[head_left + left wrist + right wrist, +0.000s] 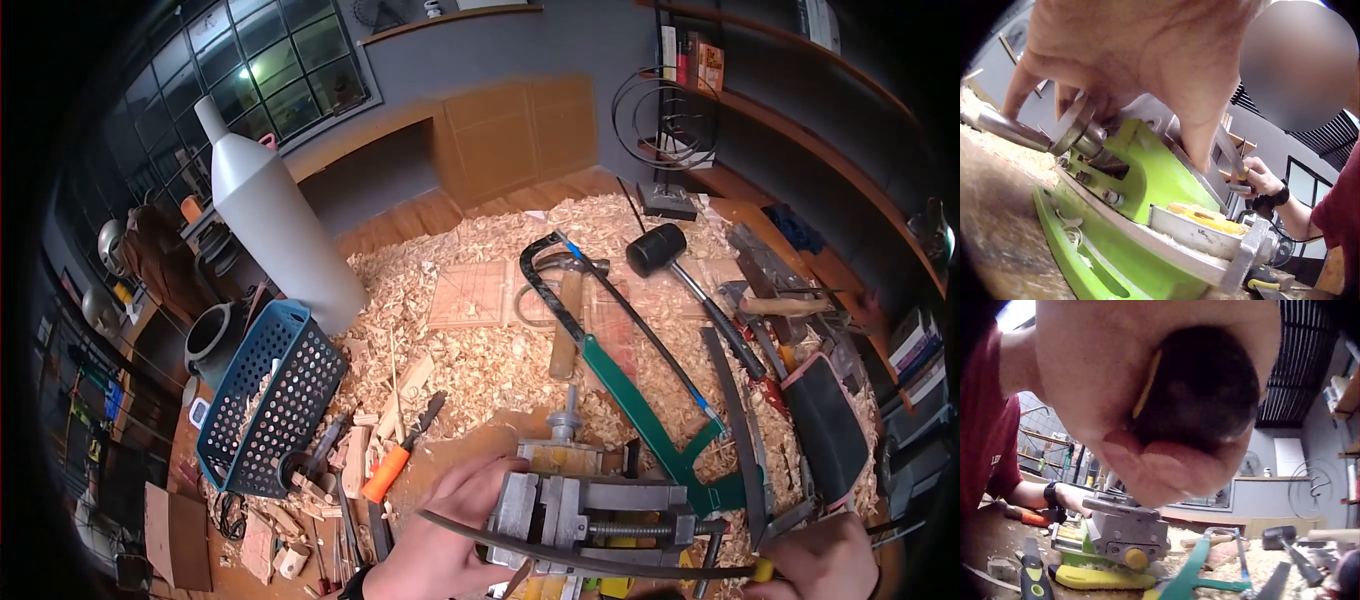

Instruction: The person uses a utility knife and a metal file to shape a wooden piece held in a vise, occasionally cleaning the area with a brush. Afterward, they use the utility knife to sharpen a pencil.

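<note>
My right hand (825, 558) grips the handle of a long flat file (600, 563), which crosses in front of the bench vise (590, 497). The rounded black handle end (1207, 387) fills the palm in the right wrist view, and a yellow collar (763, 570) shows where the blade begins. My left hand (440, 545) holds the left side of the vise, fingers over the far side and thumb on the near side. In the left wrist view the vise has a bright green body (1147, 169). A small wood piece (518, 578) sticks out beneath the file.
Beyond the vise lie a green hacksaw (630, 400), a claw hammer (567, 320) and a black mallet (657, 250) among wood shavings (460, 370). A blue basket (270, 400) and an orange-handled tool (387, 473) are at left. A yellow utility knife (1104, 578) lies beside the vise.
</note>
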Tool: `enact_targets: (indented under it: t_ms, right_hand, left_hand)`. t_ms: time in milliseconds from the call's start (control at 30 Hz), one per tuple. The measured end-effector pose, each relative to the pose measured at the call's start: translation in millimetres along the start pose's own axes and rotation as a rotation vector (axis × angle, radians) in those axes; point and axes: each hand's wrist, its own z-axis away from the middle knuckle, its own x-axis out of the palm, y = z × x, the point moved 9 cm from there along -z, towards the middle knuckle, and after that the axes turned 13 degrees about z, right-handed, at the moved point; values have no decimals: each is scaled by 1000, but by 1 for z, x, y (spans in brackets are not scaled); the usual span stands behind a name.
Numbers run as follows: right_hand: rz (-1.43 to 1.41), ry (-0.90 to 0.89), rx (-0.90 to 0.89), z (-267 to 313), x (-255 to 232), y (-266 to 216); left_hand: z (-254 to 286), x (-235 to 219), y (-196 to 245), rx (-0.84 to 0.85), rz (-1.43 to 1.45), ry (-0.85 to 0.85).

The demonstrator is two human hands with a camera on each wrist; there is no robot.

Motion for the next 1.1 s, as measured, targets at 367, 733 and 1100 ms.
enact_targets:
  t_ms: [367,733,1100]
  right_hand:
    - [68,-9,-142,-38,18,9]
    - [134,31,-81,-29,19,1]
    - [96,98,60,7,11,-41]
  left_hand:
    - [5,1,-19,8,-82,56]
    - [3,0,-10,-10,-32,32]
    - [5,0,2,63,-92,71]
